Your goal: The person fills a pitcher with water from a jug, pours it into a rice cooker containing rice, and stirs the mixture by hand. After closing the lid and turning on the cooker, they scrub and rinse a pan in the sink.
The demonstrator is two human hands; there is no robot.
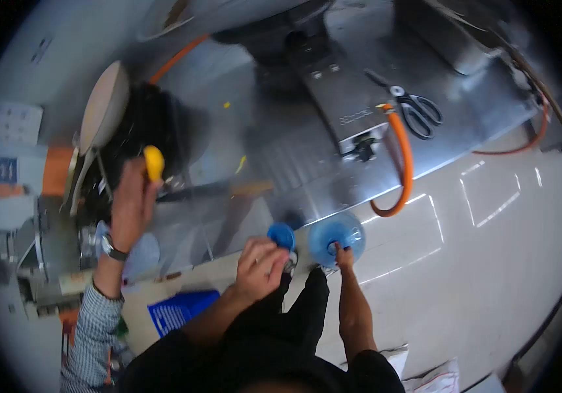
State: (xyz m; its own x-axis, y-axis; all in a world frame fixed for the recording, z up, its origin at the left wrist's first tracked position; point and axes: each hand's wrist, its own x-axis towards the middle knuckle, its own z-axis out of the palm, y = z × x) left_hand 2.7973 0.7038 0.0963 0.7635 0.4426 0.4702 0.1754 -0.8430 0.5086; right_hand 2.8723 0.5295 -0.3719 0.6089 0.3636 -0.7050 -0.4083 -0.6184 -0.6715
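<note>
My left hand (259,268) is closed, with its fingers against a small round blue cup (281,236); it may be a funnel, its lower part being hidden by my fingers. My right hand (344,257) grips the neck of a large clear blue water jug (337,230). The jug is seen from above, beside the counter's front edge and near my feet. The cup is to the left of the jug, apart from it.
At left, a co-worker's hand (131,200) with a wristwatch holds something yellow (154,164). On the steel counter (274,157) are scissors (418,111) and a burner with an orange hose (404,164). A pan (105,105) stands far left. A blue bag (179,311) lies below.
</note>
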